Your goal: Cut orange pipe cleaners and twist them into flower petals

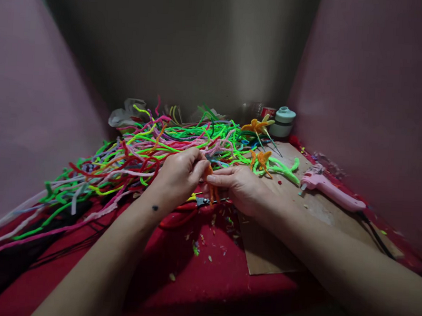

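I have a small orange fuzzy piece pinched between both hands, above the counter near mid-view. It looks soft and bent, with thin strands dangling from it; my fingers cover part of it. The left hand has its grip closed narrowly on the piece, thumb against forefinger, and the right hand pinches it from the 3 o'clock side.

From my hands, a jar with a pale lid stands toward 2 o'clock; I can't tell what is inside. A whitish plastic bag sits at 10 o'clock, its contents also unclear to me.

The orange piece's long axis runs roughly 12 to 6, loose strands pointing down to 6 o'clock, beside the pliers. A pink glue gun lies at 3 o'clock.
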`<action>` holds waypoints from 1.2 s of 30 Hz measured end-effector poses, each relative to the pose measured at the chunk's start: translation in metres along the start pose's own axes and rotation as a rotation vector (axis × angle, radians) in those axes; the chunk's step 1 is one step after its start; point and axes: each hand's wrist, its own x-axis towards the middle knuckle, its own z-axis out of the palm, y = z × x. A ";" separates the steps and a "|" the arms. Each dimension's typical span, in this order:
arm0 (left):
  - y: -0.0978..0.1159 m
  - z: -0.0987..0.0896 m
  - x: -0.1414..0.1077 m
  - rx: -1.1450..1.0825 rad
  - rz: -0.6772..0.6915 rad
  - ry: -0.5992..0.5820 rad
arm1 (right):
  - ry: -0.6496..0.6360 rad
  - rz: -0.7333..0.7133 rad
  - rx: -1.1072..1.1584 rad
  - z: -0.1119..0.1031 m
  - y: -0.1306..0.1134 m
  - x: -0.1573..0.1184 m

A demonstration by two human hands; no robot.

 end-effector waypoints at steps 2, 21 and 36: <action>0.001 0.000 -0.001 -0.080 -0.029 0.018 | 0.002 0.015 0.008 0.000 -0.001 0.000; -0.002 0.015 0.000 0.100 -0.069 0.017 | 0.176 -0.276 -0.626 0.002 0.007 -0.001; 0.000 0.008 0.004 -0.362 -0.226 -0.077 | -0.001 -0.061 -0.062 -0.005 0.005 0.005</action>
